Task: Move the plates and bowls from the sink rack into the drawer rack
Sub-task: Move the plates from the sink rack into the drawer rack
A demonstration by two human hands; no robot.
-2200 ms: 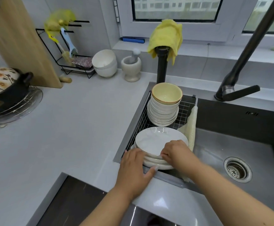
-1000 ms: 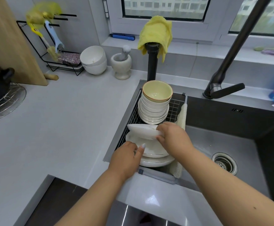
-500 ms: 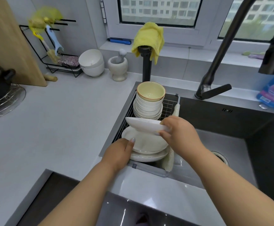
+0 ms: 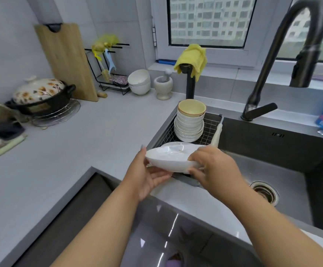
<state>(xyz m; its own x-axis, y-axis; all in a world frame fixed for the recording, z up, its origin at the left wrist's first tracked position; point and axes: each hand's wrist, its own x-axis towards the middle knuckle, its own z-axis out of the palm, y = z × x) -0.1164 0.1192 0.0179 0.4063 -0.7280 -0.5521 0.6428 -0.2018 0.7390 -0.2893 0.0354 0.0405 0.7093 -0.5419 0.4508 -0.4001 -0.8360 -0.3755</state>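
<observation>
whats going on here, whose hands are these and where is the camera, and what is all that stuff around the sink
No machine here: a person wears a wide-angle camera on the head, looking down at both bare hands. The left hand and right hand together hold a white plate, lifted above the sink rack. Another plate shows just behind it. A stack of bowls stands in the rack, the top one yellowish inside. On the counter are a flowered pot, a wooden board, white bowls and a mortar. The tap rises at right.
</observation>
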